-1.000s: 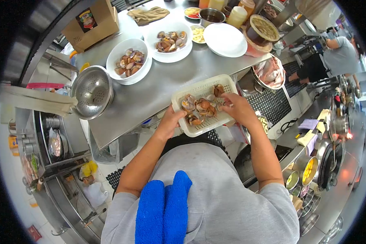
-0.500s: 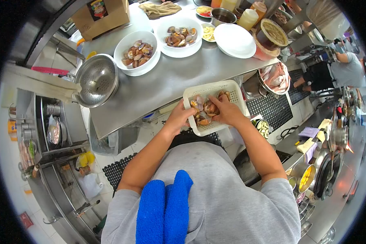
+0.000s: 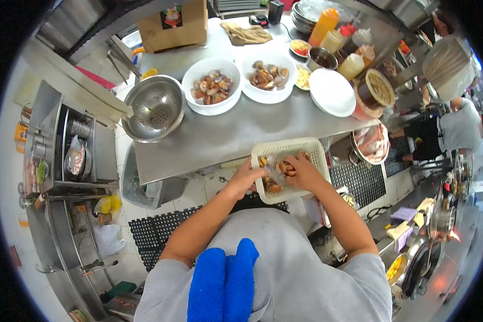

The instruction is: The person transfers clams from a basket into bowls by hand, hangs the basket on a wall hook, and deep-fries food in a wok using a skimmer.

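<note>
A cream perforated plastic basket [image 3: 320, 156] with clams [image 3: 272, 185] in it is in front of my body, by the near edge of the steel table. At the basket's left side, my left hand [image 3: 243, 180] grips the rim, its thumb reaching inside. My right hand [image 3: 305, 173] is down in the basket, fingers curled round a few clams; exactly how many is hidden. Two white bowls of clams stand farther back on the table: the left bowl [image 3: 211, 109] and the right bowl [image 3: 268, 97].
The steel table [image 3: 214, 142] also carries a metal colander [image 3: 154, 108], a white plate [image 3: 332, 92], sauce bottles [image 3: 351, 66] and a cardboard box [image 3: 190, 32]. A pot [image 3: 370, 144] of pale pink pieces stands right. Burners line the far right, where another person [image 3: 456, 131] stands.
The view has shifted, so the table and bowls sit farther right and lower. My right hand has closed more around clams inside the basket. My left hand stays on the rim.
</note>
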Available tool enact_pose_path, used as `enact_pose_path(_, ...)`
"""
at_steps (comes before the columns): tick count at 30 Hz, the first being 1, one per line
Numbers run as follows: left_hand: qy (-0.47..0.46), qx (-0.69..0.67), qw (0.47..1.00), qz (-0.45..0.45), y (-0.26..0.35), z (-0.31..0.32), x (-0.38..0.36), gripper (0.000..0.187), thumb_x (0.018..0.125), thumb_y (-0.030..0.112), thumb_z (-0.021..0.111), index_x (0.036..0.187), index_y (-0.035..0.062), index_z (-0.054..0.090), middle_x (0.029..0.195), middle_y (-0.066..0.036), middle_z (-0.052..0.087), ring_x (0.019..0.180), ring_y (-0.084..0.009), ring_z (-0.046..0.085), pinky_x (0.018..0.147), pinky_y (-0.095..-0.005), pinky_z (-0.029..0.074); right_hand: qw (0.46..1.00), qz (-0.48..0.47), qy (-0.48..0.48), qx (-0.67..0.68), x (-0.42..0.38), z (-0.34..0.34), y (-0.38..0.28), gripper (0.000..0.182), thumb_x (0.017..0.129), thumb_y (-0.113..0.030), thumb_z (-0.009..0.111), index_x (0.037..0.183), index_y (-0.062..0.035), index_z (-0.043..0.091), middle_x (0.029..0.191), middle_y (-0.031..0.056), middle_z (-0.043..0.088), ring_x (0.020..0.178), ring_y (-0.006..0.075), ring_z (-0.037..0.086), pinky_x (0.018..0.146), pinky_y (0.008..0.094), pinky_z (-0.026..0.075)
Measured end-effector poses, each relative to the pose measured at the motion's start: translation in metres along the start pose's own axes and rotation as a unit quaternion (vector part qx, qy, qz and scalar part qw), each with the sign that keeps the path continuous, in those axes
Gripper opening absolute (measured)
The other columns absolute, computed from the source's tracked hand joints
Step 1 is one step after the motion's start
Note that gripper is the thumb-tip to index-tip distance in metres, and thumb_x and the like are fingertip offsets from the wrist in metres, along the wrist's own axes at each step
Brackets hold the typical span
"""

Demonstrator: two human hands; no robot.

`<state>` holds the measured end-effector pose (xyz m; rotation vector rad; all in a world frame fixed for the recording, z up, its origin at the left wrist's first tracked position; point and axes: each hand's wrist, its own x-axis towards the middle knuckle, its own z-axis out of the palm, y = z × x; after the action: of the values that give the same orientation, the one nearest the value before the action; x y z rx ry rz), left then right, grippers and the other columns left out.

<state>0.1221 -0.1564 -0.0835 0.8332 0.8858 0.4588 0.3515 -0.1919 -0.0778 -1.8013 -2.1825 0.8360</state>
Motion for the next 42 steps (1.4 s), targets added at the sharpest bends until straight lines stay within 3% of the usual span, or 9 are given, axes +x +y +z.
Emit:
enact_pose_path(2, 0.002, -0.021, 0.999, -0.026, 0.003, -0.002, -0.003, 0.059, 0.076, 0.024, 0.057, 0.131, 0.0106, 0.040, 0.114, -0.007, 0.054, 0.098, -0.0197, 0.057, 0.065, -0.0346, 0.054, 0.997, -0.069, 0.037, 0.021, 0.008, -0.013, 0.005, 0.056, 0.069, -0.014, 0.071, 0.120, -0.0133, 0.047, 0.108, 0.0189, 0.054, 0.088, 0.0324, 0.060, 0.070, 0.0394, 0.054)
enact_pose_path(5, -0.006, -0.060, 0.998, -0.029, 0.003, -0.003, -0.002, 0.059, 0.075, 0.022, 0.056, 0.131, 0.0107, 0.040, 0.113, -0.007, 0.054, 0.096, -0.0183, 0.058, 0.059, -0.0291, 0.052, 0.916, 0.120, -0.068, 0.376, 0.010, -0.056, -0.017, 0.049, 0.076, -0.013, 0.070, 0.118, -0.0055, 0.047, 0.097, 0.0048, 0.057, 0.083, 0.0120, 0.056, 0.062, 0.0267, 0.053)
enact_pose_path(8, -0.051, -0.047, 0.996, -0.052, -0.001, -0.015, 0.007, 0.061, 0.077, 0.018, 0.055, 0.134, 0.0108, 0.036, 0.120, -0.009, 0.052, 0.103, -0.0216, 0.058, 0.076, -0.0371, 0.055, 0.880, 0.073, -0.072, 0.463, 0.032, -0.090, -0.020, 0.046, 0.078, -0.010, 0.067, 0.118, -0.0070, 0.046, 0.096, 0.0016, 0.056, 0.083, 0.0115, 0.055, 0.068, 0.0274, 0.050)
enact_pose_path(9, -0.039, -0.057, 0.997, -0.040, -0.002, -0.014, 0.007, 0.059, 0.075, 0.022, 0.058, 0.130, 0.0112, 0.039, 0.112, -0.006, 0.055, 0.089, -0.0139, 0.058, 0.052, -0.0224, 0.044, 0.888, 0.061, -0.052, 0.453, 0.044, -0.108, -0.027, 0.047, 0.077, -0.015, 0.070, 0.117, -0.0070, 0.047, 0.095, 0.0012, 0.056, 0.084, 0.0111, 0.055, 0.068, 0.0270, 0.050)
enact_pose_path(23, 0.024, -0.134, 0.991, -0.001, 0.006, -0.032, -0.026, 0.057, 0.081, 0.015, 0.055, 0.134, 0.0087, 0.034, 0.121, -0.009, 0.052, 0.102, -0.0200, 0.059, 0.074, -0.0331, 0.056, 0.989, 0.115, 0.085, 0.025, 0.273, -0.140, -0.003, 0.076, 0.065, -0.034, 0.076, 0.129, -0.0025, 0.047, 0.093, 0.0163, 0.066, 0.074, 0.0233, 0.065, 0.068, 0.0323, 0.052)
enact_pose_path(28, 0.005, -0.155, 0.987, 0.035, 0.003, -0.043, -0.026, 0.060, 0.079, 0.017, 0.056, 0.134, 0.0075, 0.034, 0.121, -0.009, 0.053, 0.102, -0.0192, 0.059, 0.074, -0.0331, 0.056, 0.978, 0.000, 0.207, 0.024, 0.232, -0.153, 0.014, 0.058, 0.073, -0.038, 0.072, 0.118, -0.0043, 0.058, 0.097, 0.0150, 0.066, 0.083, 0.0229, 0.065, 0.075, 0.0320, 0.050)
enact_pose_path(32, 0.005, -0.135, 0.990, 0.044, 0.014, -0.041, -0.020, 0.060, 0.079, 0.021, 0.058, 0.133, 0.0083, 0.036, 0.120, -0.010, 0.054, 0.103, -0.0204, 0.059, 0.073, -0.0331, 0.056, 0.985, -0.037, 0.095, 0.140, 0.137, -0.165, -0.031, 0.040, 0.083, -0.030, 0.064, 0.115, -0.0059, 0.058, 0.096, 0.0074, 0.065, 0.081, 0.0155, 0.061, 0.072, 0.0302, 0.049)
enact_pose_path(36, -0.022, -0.105, 0.993, 0.046, 0.024, -0.039, -0.008, 0.063, 0.078, 0.024, 0.060, 0.134, 0.0093, 0.035, 0.120, -0.010, 0.054, 0.104, -0.0215, 0.058, 0.072, -0.0344, 0.056, 0.985, 0.003, -0.114, 0.133, 0.065, -0.121, -0.052, 0.050, 0.080, -0.023, 0.069, 0.121, -0.0016, 0.052, 0.098, 0.0074, 0.061, 0.087, 0.0132, 0.058, 0.078, 0.0276, 0.047)
enact_pose_path(42, -0.023, -0.024, 0.999, 0.033, 0.035, -0.016, 0.001, 0.064, 0.078, 0.027, 0.062, 0.133, 0.0094, 0.035, 0.118, -0.010, 0.054, 0.103, -0.0210, 0.058, 0.070, -0.0355, 0.056, 0.991, 0.018, -0.085, 0.100, 0.026, -0.045, -0.055, 0.067, 0.072, -0.031, 0.075, 0.126, -0.0039, 0.047, 0.102, 0.0160, 0.061, 0.085, 0.0237, 0.062, 0.076, 0.0330, 0.049)
